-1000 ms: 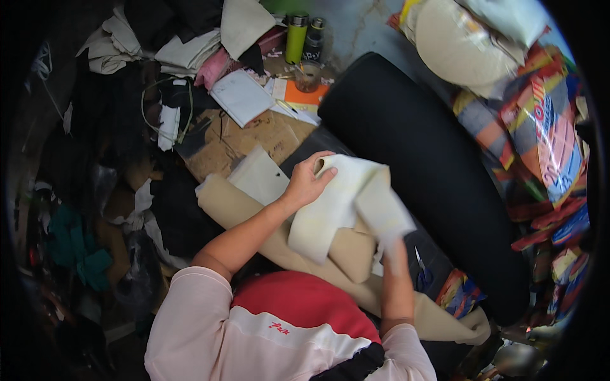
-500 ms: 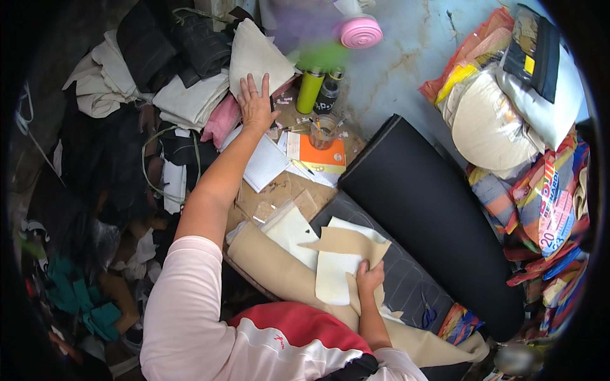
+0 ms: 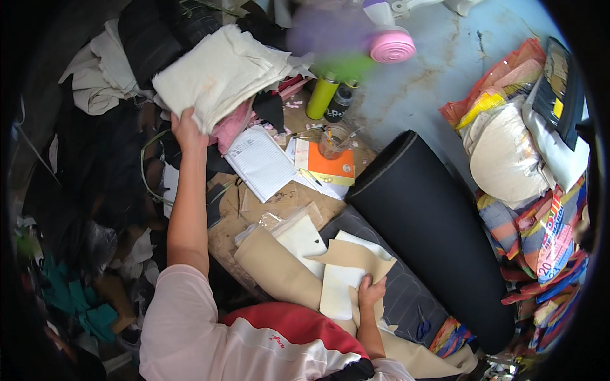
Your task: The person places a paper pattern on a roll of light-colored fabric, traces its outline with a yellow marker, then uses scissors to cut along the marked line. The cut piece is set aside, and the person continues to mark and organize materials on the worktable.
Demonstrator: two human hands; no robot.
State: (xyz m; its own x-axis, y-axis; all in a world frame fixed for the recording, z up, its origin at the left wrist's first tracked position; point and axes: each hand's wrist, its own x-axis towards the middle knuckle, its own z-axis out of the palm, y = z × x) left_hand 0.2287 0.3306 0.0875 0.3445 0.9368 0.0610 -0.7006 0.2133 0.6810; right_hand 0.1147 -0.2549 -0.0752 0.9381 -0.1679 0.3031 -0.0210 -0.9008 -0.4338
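Head view: left hand [image 3: 189, 131] grips near edge of cream, rectangular, fabric-like stack [image 3: 219, 73], eleven o'clock; right hand [image 3: 372, 292] holds tan-and-white, irregular, leather-like piece [image 3: 351, 255], five o'clock. Sound handling: pinch all layers together, support underside, steady second piece.

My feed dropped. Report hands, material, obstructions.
Left hand gripping off-white layered fabric stack by near edge. Right hand on flat tan-and-white pieces. Thick black cylindrical roll rightward, blocking neither.

left hand [image 3: 189, 132] gripping a cream fabric stack [image 3: 219, 70] at the far left corner of the worktop [image 3: 227, 228], right hand [image 3: 372, 292] holding tan-and-white sheeting [image 3: 352, 255] toward the near edge, black roll [image 3: 438, 241] lying along the right edge
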